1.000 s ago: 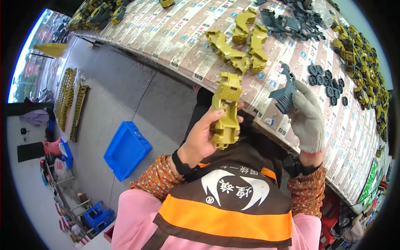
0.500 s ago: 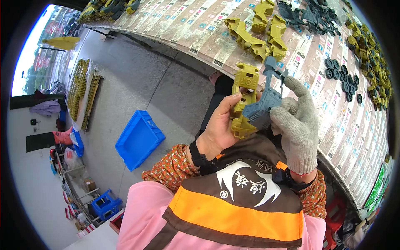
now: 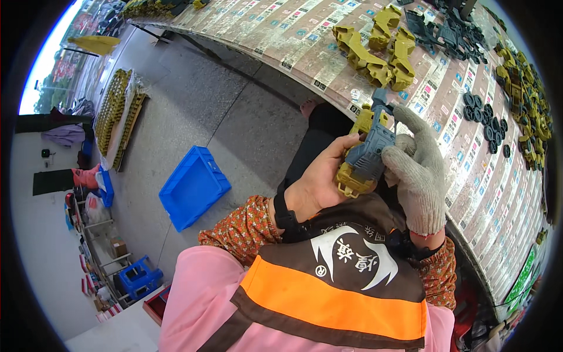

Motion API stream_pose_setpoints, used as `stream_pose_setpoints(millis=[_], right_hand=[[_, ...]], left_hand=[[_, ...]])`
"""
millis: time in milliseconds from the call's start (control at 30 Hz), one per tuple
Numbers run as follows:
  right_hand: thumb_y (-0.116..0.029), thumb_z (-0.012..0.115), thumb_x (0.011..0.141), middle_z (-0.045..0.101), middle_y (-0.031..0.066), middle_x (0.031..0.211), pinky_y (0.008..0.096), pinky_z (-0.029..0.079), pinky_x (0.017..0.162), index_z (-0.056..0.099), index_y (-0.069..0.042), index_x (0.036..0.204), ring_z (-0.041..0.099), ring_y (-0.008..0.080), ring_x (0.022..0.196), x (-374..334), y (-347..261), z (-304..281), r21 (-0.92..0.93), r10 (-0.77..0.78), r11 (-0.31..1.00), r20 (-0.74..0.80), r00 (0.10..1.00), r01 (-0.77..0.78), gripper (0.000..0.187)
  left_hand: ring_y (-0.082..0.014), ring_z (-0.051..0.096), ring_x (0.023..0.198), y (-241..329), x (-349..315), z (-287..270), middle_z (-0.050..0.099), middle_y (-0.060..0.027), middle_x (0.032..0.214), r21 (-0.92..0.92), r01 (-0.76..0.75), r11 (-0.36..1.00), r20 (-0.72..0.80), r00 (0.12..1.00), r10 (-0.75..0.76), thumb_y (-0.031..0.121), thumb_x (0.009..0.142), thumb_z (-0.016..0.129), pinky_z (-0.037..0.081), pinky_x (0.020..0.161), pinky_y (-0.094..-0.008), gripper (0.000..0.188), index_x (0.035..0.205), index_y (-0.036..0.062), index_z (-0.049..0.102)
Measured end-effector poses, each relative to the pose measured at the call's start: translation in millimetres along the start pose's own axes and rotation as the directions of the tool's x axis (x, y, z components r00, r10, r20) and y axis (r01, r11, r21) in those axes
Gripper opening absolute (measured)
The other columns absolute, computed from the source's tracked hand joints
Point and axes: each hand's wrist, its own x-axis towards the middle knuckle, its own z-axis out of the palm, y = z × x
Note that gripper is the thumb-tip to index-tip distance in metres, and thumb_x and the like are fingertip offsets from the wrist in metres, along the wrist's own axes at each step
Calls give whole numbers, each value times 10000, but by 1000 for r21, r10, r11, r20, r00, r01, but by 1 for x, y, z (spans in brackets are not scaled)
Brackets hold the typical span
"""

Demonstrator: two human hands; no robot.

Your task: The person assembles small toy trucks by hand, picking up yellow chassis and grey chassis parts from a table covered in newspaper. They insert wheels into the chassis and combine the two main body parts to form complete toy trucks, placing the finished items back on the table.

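Note:
My bare left hand point(image 3: 316, 183) is closed round an olive-yellow plastic toy vehicle body point(image 3: 354, 182), held over my lap near the table's edge. A blue-grey plastic toy vehicle part point(image 3: 373, 151) lies over the yellow body and covers much of it. My right hand point(image 3: 421, 182), in a knitted grey glove, grips this grey part from the right with thumb and fingers. Whether the two pieces are locked together I cannot tell.
On the patterned table point(image 3: 404, 132) lie several yellow vehicle bodies point(image 3: 366, 58), dark grey plastic parts point(image 3: 448, 35) and black wheels point(image 3: 488, 120). More yellow parts point(image 3: 525, 105) are heaped at the right. A blue plastic crate point(image 3: 193, 188) rests on the floor to the left.
The grey part, beside the yellow body before, now lies on top of it. Both hands have come closer together, the left moving right with the yellow body. The view has shifted slightly.

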Motion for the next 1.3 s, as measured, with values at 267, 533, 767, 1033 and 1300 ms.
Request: stream_pose_setpoints(millis=[267, 533, 767, 1033, 1300], right_hand=[[-117, 768, 919, 598, -29, 809, 219, 388, 557, 557, 7, 1468, 505, 52, 648, 2, -2, -3, 41, 64, 997, 14, 998, -65, 601], [-99, 769, 923, 583, -44, 793, 191, 345, 483, 557, 2, 1468, 484, 21, 574, -3, -15, -2, 48, 101, 994, 42, 994, -103, 593], [-78, 750, 928, 587, -45, 799, 194, 354, 485, 558, -12, 1468, 477, 15, 570, -11, -26, 2, -62, 113, 992, 48, 992, -110, 576], [-59, 725, 930, 584, -50, 803, 194, 350, 491, 584, -16, 1390, 471, 13, 573, -14, -25, 5, -81, 81, 994, 36, 996, -78, 483], [-96, 742, 947, 573, -38, 787, 192, 324, 438, 583, 9, 1347, 461, 10, 528, -16, -22, 0, 124, 155, 980, 18, 988, -156, 443]], left_hand=[[-322, 741, 1081, -3, 1, 2, 749, -156, 1252, -35, 0, 999, 25, 1000, 1, 428, 1107, 554, 605, 918, -560, 469, 1375, 52, 637], [-320, 730, 1112, -7, -1, 7, 725, -157, 1275, -27, 44, 999, -67, 997, -45, 394, 1112, 542, 612, 883, -538, 439, 1419, 85, 595], [-296, 735, 1110, -7, -2, 7, 722, -124, 1301, 13, 45, 999, -47, 998, -45, 381, 1117, 520, 619, 880, -541, 423, 1424, 99, 595], [-288, 750, 1093, -4, -3, 14, 736, -124, 1276, 90, 71, 993, -91, 994, -63, 361, 1116, 528, 639, 877, -550, 421, 1430, 89, 599], [-287, 755, 1041, -5, -1, 15, 749, -142, 1223, 19, 96, 995, -57, 994, -95, 359, 1110, 554, 637, 849, -519, 394, 1347, 56, 638]])
